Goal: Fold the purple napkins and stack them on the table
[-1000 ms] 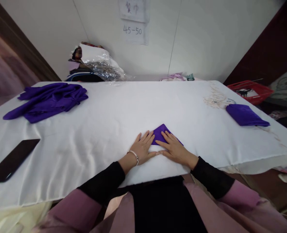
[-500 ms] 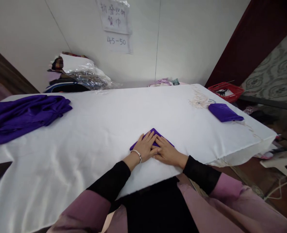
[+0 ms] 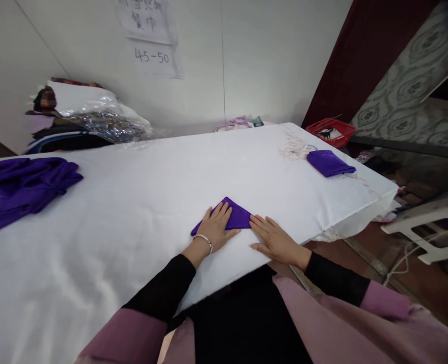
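A small purple cloth folded into a triangle lies near the front edge of the white table. My left hand, with a bracelet on its wrist, rests flat on the cloth's left part, fingers spread. My right hand lies flat on the white cover just right of the cloth, its fingertips at the cloth's right corner, fingers apart. Neither hand grips anything.
A heap of loose purple cloths lies at the far left. A folded purple stack sits near the table's right end. Bundles in plastic stand against the wall. A red basket and a white stool are at the right.
My right hand has slid off the purple triangle to the right onto the white cover. The left hand stays pressed on the cloth. The view has swung rightward.
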A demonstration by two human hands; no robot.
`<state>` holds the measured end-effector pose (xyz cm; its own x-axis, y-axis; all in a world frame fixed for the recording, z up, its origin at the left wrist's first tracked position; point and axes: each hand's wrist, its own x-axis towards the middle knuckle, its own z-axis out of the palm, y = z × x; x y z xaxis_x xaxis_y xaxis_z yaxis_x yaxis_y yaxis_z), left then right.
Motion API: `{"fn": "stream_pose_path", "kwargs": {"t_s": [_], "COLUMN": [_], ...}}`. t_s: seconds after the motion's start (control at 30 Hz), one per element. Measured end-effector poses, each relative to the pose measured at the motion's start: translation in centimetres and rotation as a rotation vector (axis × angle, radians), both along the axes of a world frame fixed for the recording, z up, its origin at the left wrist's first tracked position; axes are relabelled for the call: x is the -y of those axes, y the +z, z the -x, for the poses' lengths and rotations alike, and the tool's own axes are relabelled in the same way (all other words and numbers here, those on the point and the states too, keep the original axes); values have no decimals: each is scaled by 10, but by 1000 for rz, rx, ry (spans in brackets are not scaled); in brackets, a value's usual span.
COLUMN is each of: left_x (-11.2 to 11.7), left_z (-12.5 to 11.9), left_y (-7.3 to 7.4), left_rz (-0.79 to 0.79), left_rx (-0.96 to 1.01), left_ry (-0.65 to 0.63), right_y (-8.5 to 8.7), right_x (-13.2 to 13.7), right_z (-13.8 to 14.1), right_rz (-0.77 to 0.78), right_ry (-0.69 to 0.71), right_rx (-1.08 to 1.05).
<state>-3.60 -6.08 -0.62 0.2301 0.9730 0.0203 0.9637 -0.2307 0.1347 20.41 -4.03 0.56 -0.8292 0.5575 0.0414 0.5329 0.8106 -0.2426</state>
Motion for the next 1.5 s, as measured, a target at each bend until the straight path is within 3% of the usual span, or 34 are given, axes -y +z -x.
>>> {"fn": "stream_pose_path", "kwargs": {"t_s": [0.27,0.43,0.5,0.6,0.77,0.83,0.97,1.13,1.37,1.5], "left_x": [0,-1,-1,-1,-2,-2,-1,-1,-1,-5], "left_z": [0,0,0,0,0,0,1,1,5,16], "left_y": [6,6,6,5,2,1,1,2,2,-1], "left_rz": [7,8,15,7,-17,-23,-13,-12,-52,-79], "left_rx": [17,27,22,14,7,10,4,5,23,186], "left_ry": [-10,-9,-2,1,-5,-8,-13,-9,-26,15], "right_y": [7,8,10,12,20,25,31,29,31,33], "right_x": [6,-10,-16,-24,-37,-44,-58,-70,-72,-68], "right_z": [-33,-53,-49,-33,-4,4,24,55,72,73], "right_rz": [140,324,383,471,612,598,399,251,297,271], "right_ry": [-74,-385,-467,-479,-464,-454,-383,-299,-304,-274], "right_rx": [-36,-388,-496,-555,-416,-330,-223,-33,95,26]}}
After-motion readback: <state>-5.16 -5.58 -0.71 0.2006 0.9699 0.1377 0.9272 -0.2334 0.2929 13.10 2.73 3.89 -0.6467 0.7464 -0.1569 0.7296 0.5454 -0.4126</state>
